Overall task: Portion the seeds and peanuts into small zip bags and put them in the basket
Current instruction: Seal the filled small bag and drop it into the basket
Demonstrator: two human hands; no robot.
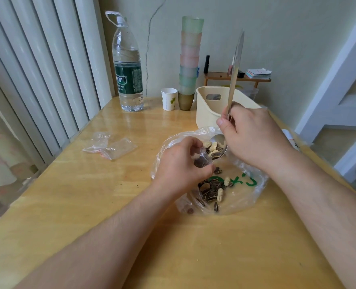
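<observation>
**Spoon of Nuts at the Little Bag**

A small zip bag (203, 158) sits in the left hand (180, 163). The fingers and thumb curl around it and pinch its mouth open. Some dark seeds are already inside it. The bag is held just above a big plastic bag (245, 184) that lies open on the table (89, 195).

A metal spoon (217, 147) touches the mouth of the small bag. Its bowl is full of peanuts and striped seeds. The right hand (250, 136) grips the spoon's long handle with curled fingers and thumb, and the handle points up and away.

More seeds and peanuts (211, 191) lie in a pile inside the big bag, under the left hand. Green letters show on the big bag.

A cream basket (208, 107) stands just behind the hands. Spare zip bags (110, 148) lie flat on the table to the left, well apart from the pile.

Farther back stand a paper cup (169, 99), a tall stack of colored cups (189, 63) beside it, and a big water bottle (128, 67).
</observation>
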